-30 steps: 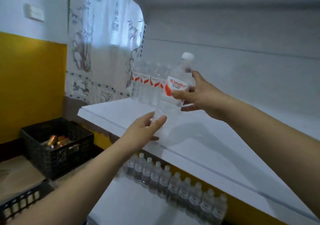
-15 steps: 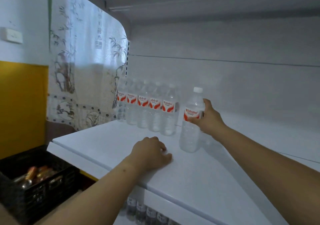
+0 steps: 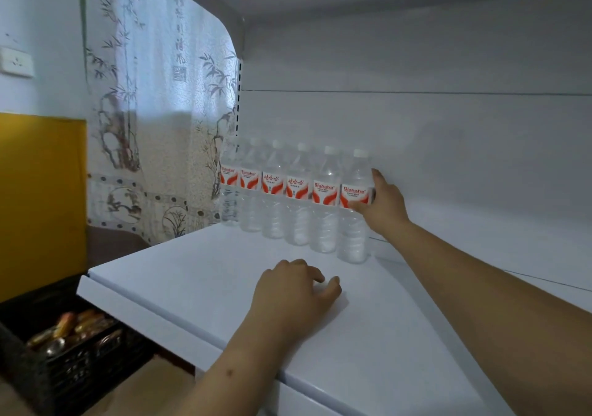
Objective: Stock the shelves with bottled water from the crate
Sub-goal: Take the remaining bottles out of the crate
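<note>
Several clear water bottles with red and white labels stand in a row (image 3: 275, 197) at the back left of the white shelf (image 3: 198, 274). The rightmost bottle (image 3: 354, 217) stands upright at the row's end, touching its neighbour. My right hand (image 3: 382, 205) grips it at the label, thumb in front and fingers behind. My left hand (image 3: 296, 290) rests on the shelf surface nearer the front edge, fingers loosely curled, holding nothing.
A black crate (image 3: 61, 342) with shiny orange and silver packets sits on the floor at lower left, below the shelf's corner. A patterned curtain (image 3: 153, 111) hangs left of the shelf. The shelf's right part lies bare, with another shelf overhead.
My right hand has carried the bottle back and left, from mid-shelf into the row's right end. My left hand went from under the bottle to the shelf and stays there.
</note>
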